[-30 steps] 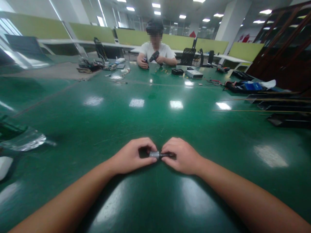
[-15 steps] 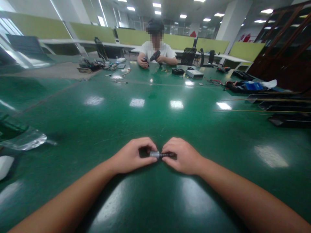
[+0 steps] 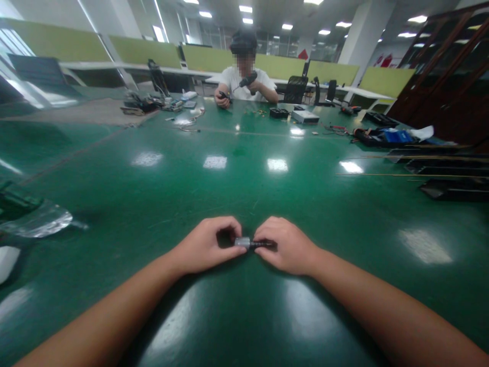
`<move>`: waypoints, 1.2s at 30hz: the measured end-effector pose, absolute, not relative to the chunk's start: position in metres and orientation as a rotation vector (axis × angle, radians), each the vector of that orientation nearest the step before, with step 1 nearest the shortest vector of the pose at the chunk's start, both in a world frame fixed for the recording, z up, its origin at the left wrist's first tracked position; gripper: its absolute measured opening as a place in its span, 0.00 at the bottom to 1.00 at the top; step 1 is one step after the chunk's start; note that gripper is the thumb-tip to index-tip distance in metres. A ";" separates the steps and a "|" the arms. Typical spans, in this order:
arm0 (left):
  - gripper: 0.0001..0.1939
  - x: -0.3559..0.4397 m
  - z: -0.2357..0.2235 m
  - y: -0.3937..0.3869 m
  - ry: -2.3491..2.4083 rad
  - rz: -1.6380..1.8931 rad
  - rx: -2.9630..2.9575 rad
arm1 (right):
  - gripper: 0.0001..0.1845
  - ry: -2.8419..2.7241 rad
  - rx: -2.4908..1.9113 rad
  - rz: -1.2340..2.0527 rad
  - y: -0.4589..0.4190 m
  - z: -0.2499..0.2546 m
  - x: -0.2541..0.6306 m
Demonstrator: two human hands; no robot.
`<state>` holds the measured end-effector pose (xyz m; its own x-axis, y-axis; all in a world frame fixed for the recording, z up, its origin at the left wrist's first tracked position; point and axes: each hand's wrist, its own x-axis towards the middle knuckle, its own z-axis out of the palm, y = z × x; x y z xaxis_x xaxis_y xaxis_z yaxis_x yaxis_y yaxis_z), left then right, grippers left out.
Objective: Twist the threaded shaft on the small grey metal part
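My left hand (image 3: pixel 208 247) pinches a small silver metal cylinder (image 3: pixel 242 242) between thumb and fingers, low over the green tabletop (image 3: pixel 244 193). A dark ribbed stem (image 3: pixel 267 244) runs from the cylinder's right end, in line with it. My right hand (image 3: pixel 289 246) closes its thumb and fingertips around this stem, close to where it meets the cylinder. Together the two parts lie level between my hands. Their exact kind is too small to tell, and my fingers cover some of each.
Across the table a person (image 3: pixel 246 84) in a white shirt holds a power drill (image 3: pixel 248 80) and a dark item. Black trays (image 3: pixel 454 189) and thin rods lie at right, a blue-and-black bundle (image 3: pixel 399 135) behind them. At left are a clear plastic bag (image 3: pixel 46 219) and a white object (image 3: pixel 7 262).
My left fingers have shifted slightly along the cylinder; my right hand keeps its place. Across the table, the person has raised and turned the drill.
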<state>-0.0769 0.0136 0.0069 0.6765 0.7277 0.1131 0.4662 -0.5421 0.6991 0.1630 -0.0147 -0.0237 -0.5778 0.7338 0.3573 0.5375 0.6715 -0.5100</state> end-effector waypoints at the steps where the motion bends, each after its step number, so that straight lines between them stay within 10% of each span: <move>1: 0.08 -0.077 0.007 0.014 0.911 0.525 2.230 | 0.06 -2.336 -0.978 0.472 -0.015 -0.024 0.163; 36: 0.09 -0.077 0.007 0.014 0.847 0.523 2.214 | 0.05 -2.331 -0.951 0.484 -0.016 -0.022 0.165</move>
<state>-0.0769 0.0143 0.0067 0.7046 0.7000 0.1165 0.4175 -0.5416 0.7296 0.1651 -0.0161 -0.0218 -0.5848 0.7231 0.3677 0.5168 0.6815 -0.5182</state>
